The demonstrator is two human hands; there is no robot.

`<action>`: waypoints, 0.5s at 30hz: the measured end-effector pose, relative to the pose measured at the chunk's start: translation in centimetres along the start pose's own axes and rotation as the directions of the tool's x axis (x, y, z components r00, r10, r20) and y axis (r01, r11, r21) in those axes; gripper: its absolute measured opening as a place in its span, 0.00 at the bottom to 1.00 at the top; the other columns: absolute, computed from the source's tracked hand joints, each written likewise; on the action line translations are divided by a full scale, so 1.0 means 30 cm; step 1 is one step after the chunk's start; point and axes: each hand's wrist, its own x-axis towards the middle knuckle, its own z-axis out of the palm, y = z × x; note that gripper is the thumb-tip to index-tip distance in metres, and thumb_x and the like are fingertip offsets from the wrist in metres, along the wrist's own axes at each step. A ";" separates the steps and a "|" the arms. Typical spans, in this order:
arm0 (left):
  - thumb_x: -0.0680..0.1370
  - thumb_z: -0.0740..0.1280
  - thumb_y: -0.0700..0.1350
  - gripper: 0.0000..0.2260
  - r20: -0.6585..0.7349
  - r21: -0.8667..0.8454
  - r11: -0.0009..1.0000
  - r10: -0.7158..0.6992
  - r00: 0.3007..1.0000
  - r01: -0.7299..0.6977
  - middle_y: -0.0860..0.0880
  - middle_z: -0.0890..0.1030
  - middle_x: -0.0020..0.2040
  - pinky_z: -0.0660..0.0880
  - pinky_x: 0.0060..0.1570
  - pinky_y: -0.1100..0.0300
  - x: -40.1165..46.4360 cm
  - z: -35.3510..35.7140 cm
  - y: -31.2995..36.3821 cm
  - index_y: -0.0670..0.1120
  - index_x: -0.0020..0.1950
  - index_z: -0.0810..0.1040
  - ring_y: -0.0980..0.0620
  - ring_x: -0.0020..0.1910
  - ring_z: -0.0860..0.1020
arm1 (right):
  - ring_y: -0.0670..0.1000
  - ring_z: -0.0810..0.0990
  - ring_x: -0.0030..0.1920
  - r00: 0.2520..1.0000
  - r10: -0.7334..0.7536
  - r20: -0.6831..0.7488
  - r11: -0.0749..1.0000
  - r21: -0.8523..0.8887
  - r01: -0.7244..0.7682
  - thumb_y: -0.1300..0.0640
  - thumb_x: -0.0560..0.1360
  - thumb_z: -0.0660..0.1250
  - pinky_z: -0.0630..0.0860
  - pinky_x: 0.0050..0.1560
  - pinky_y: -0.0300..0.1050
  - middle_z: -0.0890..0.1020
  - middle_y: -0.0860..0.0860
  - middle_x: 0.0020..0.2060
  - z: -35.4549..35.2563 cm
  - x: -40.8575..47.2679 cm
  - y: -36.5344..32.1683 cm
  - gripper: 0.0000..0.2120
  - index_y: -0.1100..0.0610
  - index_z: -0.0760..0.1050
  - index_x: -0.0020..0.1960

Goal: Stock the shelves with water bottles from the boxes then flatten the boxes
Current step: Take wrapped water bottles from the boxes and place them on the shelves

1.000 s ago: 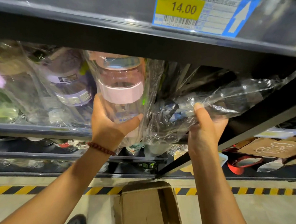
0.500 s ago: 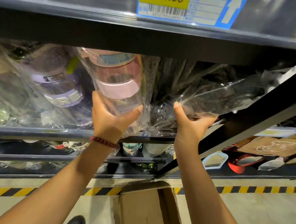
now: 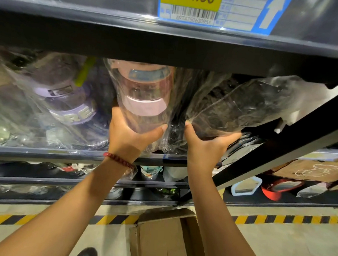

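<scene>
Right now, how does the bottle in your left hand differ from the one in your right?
The pink bottle in the left hand stands nearly upright; the dark bottle in the right hand lies tilted toward the right. The pink bottle shows a pale band; the dark bottle shows none. Both are in clear plastic wrap.

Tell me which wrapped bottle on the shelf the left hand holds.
The pink-banded bottle; the left hand grips its base. The purple-banded bottle beside it is untouched.
</scene>
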 end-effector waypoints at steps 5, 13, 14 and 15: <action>0.54 0.83 0.49 0.33 0.036 -0.009 1.000 -0.005 0.999 0.006 0.56 0.73 0.51 0.74 0.44 0.73 0.016 -0.014 -0.007 0.56 0.47 0.64 0.62 0.51 0.75 | 0.46 0.68 0.62 0.998 -0.053 0.019 0.998 -0.034 0.053 0.62 0.65 0.78 0.67 0.61 0.32 0.64 0.48 0.61 0.005 -0.004 0.013 0.51 0.60 0.46 0.75; 0.51 0.80 0.64 0.43 0.126 0.062 0.998 -0.036 0.991 0.028 0.45 0.82 0.52 0.80 0.49 0.52 0.058 -0.033 -0.024 0.39 0.57 0.76 0.51 0.52 0.81 | 0.43 0.68 0.58 0.992 -0.120 0.027 0.992 -0.027 0.121 0.66 0.63 0.77 0.65 0.53 0.21 0.66 0.39 0.55 0.009 -0.007 0.020 0.46 0.51 0.51 0.69; 0.53 0.81 0.61 0.39 0.142 0.072 0.997 -0.036 0.989 0.026 0.47 0.83 0.50 0.80 0.47 0.56 0.060 -0.035 -0.021 0.40 0.55 0.78 0.53 0.49 0.82 | 0.42 0.68 0.57 0.991 -0.134 0.025 0.990 -0.033 0.135 0.66 0.63 0.77 0.65 0.52 0.21 0.66 0.40 0.55 0.010 -0.007 0.019 0.45 0.49 0.52 0.68; 0.55 0.82 0.57 0.31 0.158 0.087 0.996 -0.042 0.987 0.029 0.49 0.84 0.46 0.80 0.44 0.60 0.062 -0.034 -0.017 0.42 0.51 0.80 0.56 0.46 0.83 | 0.42 0.68 0.56 0.989 -0.144 0.026 0.989 -0.039 0.145 0.66 0.62 0.77 0.65 0.51 0.20 0.67 0.43 0.56 0.011 -0.006 0.017 0.45 0.48 0.52 0.67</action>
